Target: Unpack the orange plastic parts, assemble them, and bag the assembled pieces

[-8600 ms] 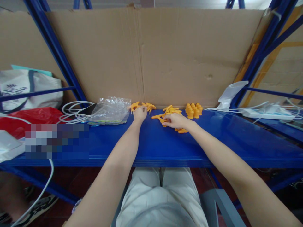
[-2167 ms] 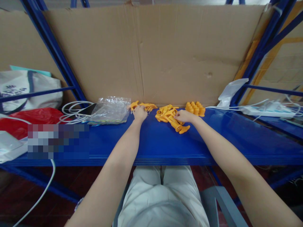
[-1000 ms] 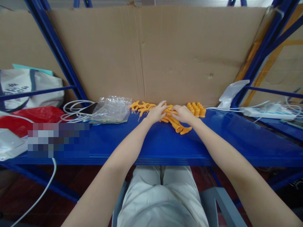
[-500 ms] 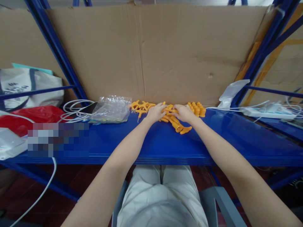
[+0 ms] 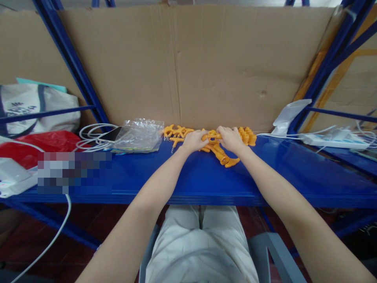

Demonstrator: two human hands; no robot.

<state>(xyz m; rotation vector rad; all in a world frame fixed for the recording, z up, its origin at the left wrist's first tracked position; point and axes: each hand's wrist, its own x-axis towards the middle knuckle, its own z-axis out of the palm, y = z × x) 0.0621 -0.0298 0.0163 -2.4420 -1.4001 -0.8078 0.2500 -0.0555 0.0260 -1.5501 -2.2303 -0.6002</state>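
My left hand (image 5: 194,141) and my right hand (image 5: 231,139) are close together over the blue shelf. Both have curled fingers, and between them runs an orange plastic piece (image 5: 214,136) that each one grips by an end. Its exact shape is partly hidden by my fingers. Below it lie several more orange pieces, among them a tubular one (image 5: 221,155) and a curved, pointed one (image 5: 232,162). Branching orange pieces with small metal chains (image 5: 176,133) sit left of my left hand. A cluster of lumpy orange pieces (image 5: 249,135) stands just right of my right hand.
Clear plastic bags (image 5: 141,135), a phone (image 5: 112,134) and coiled white cable (image 5: 91,135) lie to the left, by a red bag (image 5: 50,141). A cardboard sheet (image 5: 212,70) backs the blue shelf (image 5: 200,181). A white power strip (image 5: 335,140) is at the right.
My right hand has shifted slightly, its fingers now more bunched around the end of the orange piece. The left hand stays nearly in place. The surrounding pieces look much the same.
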